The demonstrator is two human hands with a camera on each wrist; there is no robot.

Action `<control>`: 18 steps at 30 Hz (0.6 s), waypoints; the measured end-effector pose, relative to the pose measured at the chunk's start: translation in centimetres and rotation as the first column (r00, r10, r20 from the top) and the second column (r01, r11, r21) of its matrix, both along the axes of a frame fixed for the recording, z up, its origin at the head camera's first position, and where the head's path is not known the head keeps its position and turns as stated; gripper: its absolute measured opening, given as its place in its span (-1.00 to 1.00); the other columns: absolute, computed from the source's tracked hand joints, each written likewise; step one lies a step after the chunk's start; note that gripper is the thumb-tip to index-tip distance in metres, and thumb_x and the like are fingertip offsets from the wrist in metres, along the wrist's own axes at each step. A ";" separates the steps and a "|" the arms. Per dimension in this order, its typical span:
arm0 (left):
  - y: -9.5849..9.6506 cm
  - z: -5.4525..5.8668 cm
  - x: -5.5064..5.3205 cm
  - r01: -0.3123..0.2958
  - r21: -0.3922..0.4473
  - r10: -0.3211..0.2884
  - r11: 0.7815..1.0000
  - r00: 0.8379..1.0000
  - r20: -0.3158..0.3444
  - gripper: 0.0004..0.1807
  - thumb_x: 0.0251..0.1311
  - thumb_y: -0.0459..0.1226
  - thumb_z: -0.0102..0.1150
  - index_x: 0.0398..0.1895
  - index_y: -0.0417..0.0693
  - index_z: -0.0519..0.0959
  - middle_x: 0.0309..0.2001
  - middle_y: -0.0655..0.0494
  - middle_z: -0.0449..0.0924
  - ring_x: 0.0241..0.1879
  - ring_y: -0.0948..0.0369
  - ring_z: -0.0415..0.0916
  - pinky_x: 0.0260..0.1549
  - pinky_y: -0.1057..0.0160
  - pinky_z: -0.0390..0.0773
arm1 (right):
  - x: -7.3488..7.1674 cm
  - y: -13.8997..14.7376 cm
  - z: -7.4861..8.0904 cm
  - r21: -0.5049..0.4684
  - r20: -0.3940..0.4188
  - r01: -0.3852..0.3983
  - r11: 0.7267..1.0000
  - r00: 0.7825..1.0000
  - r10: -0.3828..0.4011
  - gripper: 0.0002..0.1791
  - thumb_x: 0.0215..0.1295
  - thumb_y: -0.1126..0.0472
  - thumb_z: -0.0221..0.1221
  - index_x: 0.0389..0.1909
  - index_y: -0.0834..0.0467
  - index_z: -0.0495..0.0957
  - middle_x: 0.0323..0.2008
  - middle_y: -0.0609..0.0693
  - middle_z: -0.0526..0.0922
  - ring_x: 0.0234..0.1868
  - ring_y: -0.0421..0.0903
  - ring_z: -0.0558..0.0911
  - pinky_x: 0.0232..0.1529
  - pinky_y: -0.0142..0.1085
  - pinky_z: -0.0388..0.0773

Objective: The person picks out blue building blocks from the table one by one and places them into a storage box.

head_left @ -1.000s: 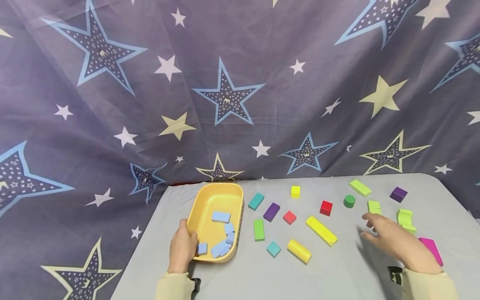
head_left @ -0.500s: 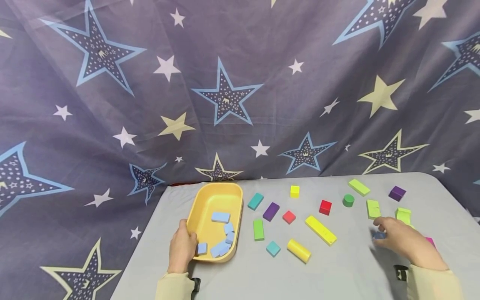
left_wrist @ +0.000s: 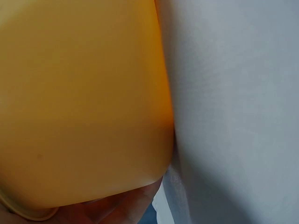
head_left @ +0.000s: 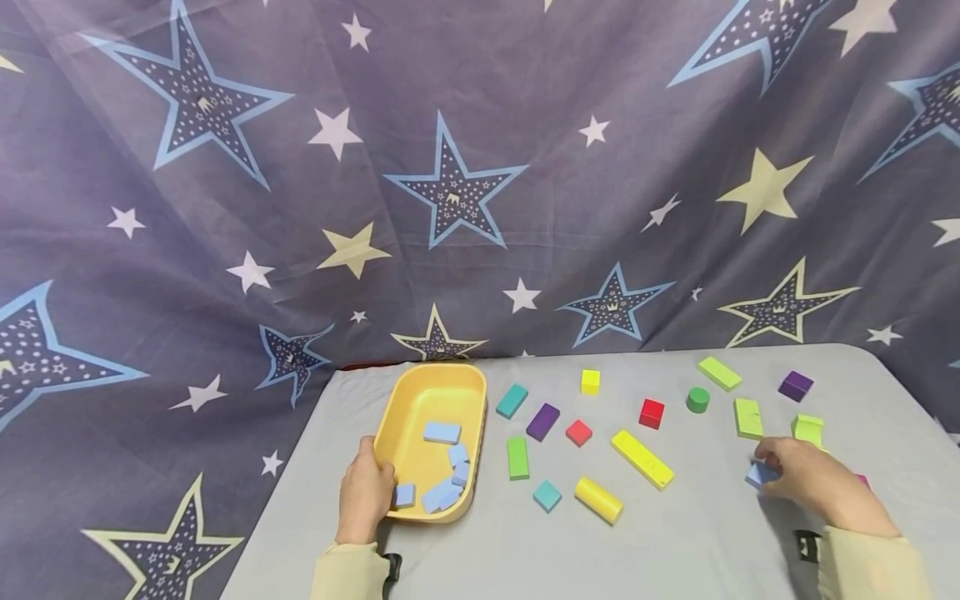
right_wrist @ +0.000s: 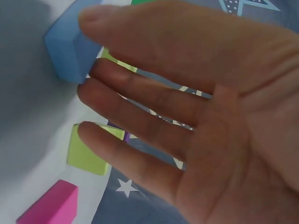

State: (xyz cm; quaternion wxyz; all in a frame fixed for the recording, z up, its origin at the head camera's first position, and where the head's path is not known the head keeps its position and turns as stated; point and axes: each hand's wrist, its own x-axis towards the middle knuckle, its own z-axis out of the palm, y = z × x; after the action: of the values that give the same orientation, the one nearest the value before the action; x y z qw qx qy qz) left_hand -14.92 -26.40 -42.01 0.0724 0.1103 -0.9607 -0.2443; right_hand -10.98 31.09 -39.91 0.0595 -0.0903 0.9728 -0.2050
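My left hand (head_left: 364, 493) grips the left wall of a yellow plastic tray (head_left: 480, 392), thumb over the rim. Several light blue blocks (head_left: 442, 433) lie inside it. In the left wrist view the tray's outer wall (left_wrist: 84, 112) fills much of the picture, with fingers (left_wrist: 126, 205) against its underside. At the right of the table, my right hand (head_left: 813, 479) pinches a light blue block (head_left: 759, 475) at table height. The right wrist view shows the thumb on this block (right_wrist: 70, 51) and the other fingers near its far side; their contact is partly hidden.
Lime blocks (head_left: 747, 418), a magenta block (right_wrist: 51, 205) and a purple block (head_left: 796, 386) lie around my right hand. Between the hands are a yellow cylinder (head_left: 598, 502), a long yellow block (head_left: 642, 460) and several other coloured blocks. A star-patterned cloth (head_left: 525, 167) hangs behind the grey table.
My right hand has moved right and slightly nearer, from beside the lime block to the light blue block, and its fingers have closed on it. The left hand and tray stay put.
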 end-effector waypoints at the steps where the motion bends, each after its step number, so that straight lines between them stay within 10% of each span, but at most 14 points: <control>1: 0.0 0.0 0.0 0.001 -0.001 -0.001 1.000 1.000 -0.001 -0.58 0.31 -0.40 -0.04 0.23 -0.30 0.32 -0.05 -0.39 0.59 -0.18 -0.23 0.61 -0.21 -0.18 0.53 | 0.0 0.0 -0.1 0.000 -0.003 -0.002 1.000 1.000 0.002 -0.63 -0.20 0.35 0.44 -0.30 0.38 0.58 -0.41 0.07 0.64 -0.38 -0.04 0.58 -0.26 -0.02 0.54; 18: 0.0 0.0 0.0 -0.004 0.003 0.004 1.000 1.000 -0.004 -0.58 0.30 -0.41 -0.04 0.23 -0.30 0.32 -0.06 -0.39 0.59 -0.19 -0.21 0.61 -0.21 -0.18 0.53 | -0.7 0.0 -1.1 -0.009 -0.022 -0.013 1.000 1.000 0.013 -0.68 -0.19 0.43 0.41 -0.31 0.38 0.60 -0.45 0.03 0.63 -0.41 -0.10 0.53 -0.31 -0.09 0.53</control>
State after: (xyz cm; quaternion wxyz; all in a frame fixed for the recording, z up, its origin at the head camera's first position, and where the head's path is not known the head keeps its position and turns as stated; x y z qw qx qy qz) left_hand -14.87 -26.38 -41.96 0.0748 0.1120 -0.9600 -0.2456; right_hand -11.69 31.06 -41.03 0.0498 -0.0993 0.9718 -0.2080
